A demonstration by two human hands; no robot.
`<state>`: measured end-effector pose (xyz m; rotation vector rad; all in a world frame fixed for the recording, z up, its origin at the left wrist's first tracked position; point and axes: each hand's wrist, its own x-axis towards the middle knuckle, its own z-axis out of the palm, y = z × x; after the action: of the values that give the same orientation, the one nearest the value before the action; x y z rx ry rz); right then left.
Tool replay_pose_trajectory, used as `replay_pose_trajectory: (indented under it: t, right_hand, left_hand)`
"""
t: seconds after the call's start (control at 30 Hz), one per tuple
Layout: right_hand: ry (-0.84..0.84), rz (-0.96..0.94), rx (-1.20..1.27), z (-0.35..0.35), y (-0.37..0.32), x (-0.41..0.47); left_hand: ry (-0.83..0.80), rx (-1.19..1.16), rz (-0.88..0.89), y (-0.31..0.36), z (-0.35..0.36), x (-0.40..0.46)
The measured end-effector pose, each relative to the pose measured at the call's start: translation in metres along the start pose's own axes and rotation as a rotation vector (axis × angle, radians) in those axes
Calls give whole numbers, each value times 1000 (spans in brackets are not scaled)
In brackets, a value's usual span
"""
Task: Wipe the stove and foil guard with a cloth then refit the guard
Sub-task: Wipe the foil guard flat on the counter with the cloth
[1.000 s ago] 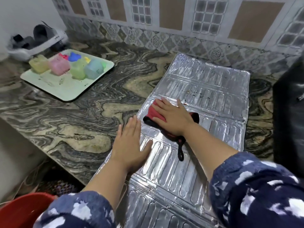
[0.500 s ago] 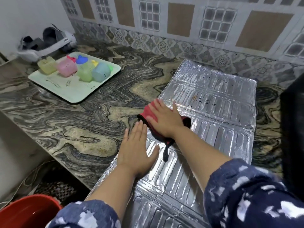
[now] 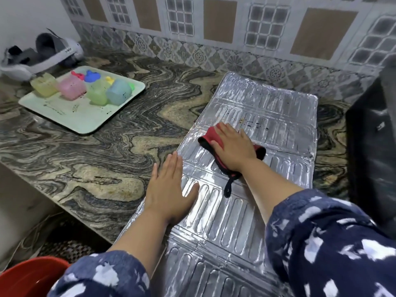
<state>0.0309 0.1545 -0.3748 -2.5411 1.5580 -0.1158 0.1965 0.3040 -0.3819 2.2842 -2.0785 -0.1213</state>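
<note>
The silver foil guard lies flat and unfolded on the marbled counter, its near end hanging over the counter's front edge. My right hand presses flat on a red cloth with black trim in the guard's middle section. A black loop of the cloth trails toward me. Dark specks mark the foil just beyond the cloth. My left hand lies palm down, fingers together, on the guard's left edge, holding nothing. The black stove stands at the right edge of view.
A pale green tray with several coloured plastic cups sits at the left on the counter. A white and grey headset lies behind it by the wall. A red tub is on the floor at bottom left. Patterned tiles back the counter.
My right hand has slid the cloth a short way along the middle section of the guard, toward its left edge and back. The left hand has stayed pressed on the guard's left edge.
</note>
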Motion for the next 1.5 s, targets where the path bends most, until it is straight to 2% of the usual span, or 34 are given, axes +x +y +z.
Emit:
replay_pose_trajectory:
  t: [0.4,0.67,0.9,1.07,1.17,1.3,1.5]
  right_hand:
    - [25,-18,15,-1,-9,-91]
    - [-5,-168,97,-4,-2,-123]
    - [-30,-214,67,-1,0,-121]
    - [-35,-241,57,4,3,-112]
    - [-37,-258,51,1,5,-102]
    - [-25,-228,63,-1,8,-72]
    - [-31,-110,36,-5,18,-14]
  left_hand:
    - [-43,38,27,4,0,-57]
    - [-91,28,-11,10,-24,-70]
    - [-61,-80,102,44,-23,7]
    - [-82,-106,205,37,-11,54]
    - [-96,-37,231,33,-5,57]
    - [-36,-44,232,34,0,55]
    - [-2,-75,214,32,4,56]
